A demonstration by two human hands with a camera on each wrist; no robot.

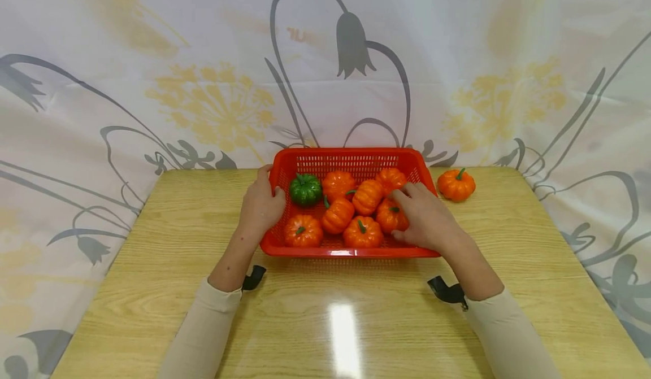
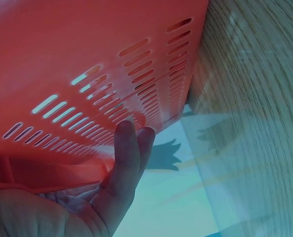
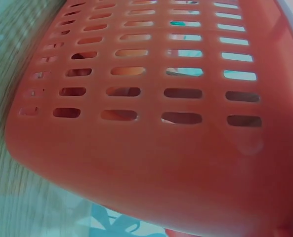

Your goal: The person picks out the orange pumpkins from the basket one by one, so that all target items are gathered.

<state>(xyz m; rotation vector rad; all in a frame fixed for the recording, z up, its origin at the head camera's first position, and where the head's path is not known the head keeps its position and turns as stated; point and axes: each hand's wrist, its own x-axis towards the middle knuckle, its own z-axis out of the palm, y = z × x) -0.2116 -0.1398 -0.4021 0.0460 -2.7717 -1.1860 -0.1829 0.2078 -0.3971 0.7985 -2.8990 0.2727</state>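
A red plastic basket (image 1: 351,253) with slotted walls stands on the table, holding several small orange pumpkins (image 1: 338,216) and one green pumpkin (image 1: 306,190). My left hand (image 1: 261,204) grips the basket's left rim, thumb at the inner side. In the left wrist view, fingers (image 2: 126,153) lie along the slotted outer wall. Over the basket's right rim reaches my right hand (image 1: 426,215), its fingers at the far side and thumb at the near side of an orange pumpkin (image 1: 390,216). The right wrist view shows only the basket's outer wall (image 3: 151,163), with that hand hidden.
Another orange pumpkin (image 1: 456,184) sits on the wooden table (image 1: 315,311), just outside the basket on the right. A flower-printed curtain (image 1: 213,40) hangs behind and beside the table. Black wrist-camera mounts (image 1: 447,290) are on both wrists.
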